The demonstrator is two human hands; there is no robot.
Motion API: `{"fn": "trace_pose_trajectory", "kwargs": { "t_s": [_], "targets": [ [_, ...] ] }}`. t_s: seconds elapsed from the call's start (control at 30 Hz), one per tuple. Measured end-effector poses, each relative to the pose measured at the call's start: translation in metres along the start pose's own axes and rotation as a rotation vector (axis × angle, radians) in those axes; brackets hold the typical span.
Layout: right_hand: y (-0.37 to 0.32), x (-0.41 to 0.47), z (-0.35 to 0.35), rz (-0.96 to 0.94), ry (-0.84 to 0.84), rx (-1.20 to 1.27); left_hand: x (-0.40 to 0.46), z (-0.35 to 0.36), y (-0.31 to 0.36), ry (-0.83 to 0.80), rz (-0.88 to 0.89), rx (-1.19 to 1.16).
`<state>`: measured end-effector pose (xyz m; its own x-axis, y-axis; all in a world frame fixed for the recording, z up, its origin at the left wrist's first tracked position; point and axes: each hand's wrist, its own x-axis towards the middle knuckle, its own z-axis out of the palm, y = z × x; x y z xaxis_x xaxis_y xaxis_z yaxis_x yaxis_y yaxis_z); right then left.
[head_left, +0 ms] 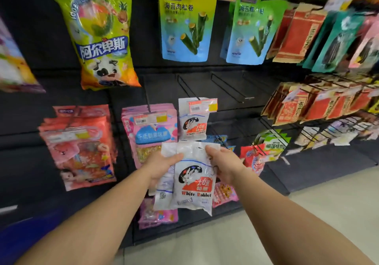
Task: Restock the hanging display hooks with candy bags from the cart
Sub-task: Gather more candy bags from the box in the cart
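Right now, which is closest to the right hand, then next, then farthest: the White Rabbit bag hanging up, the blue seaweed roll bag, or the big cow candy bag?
From the right hand:
1. Hanging White Rabbit bag, just above.
2. Blue seaweed roll bag, higher up.
3. Cow candy bag, far upper left.

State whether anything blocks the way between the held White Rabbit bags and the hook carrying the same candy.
Nothing visible does. Both hands, left and right, hold the White Rabbit bags just below the hanging bag on its hook.

The purple bag (14, 59) far left runs off the edge; right-hand packets (348, 39) blur; price tag (202, 106) print is unreadable.
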<state>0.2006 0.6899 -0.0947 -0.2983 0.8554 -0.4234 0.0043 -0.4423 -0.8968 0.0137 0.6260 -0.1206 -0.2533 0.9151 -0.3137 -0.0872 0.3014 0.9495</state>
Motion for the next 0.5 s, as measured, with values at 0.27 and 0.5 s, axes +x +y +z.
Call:
{"fn": "trace_pose_trajectory", "kwargs": {
  "t_s": [0.27, 0.5],
  "targets": [
    [-0.019, 0.052, -0.002, -0.02, -0.083, -0.031, 0.041, -0.032, 0.0, 0.13, -0.029, -0.094],
    [-0.033, 0.085, -0.014, -0.03, -0.093, -0.054, 0.063, -0.043, 0.001, 0.102, -0.059, -0.083]
  ]
}}
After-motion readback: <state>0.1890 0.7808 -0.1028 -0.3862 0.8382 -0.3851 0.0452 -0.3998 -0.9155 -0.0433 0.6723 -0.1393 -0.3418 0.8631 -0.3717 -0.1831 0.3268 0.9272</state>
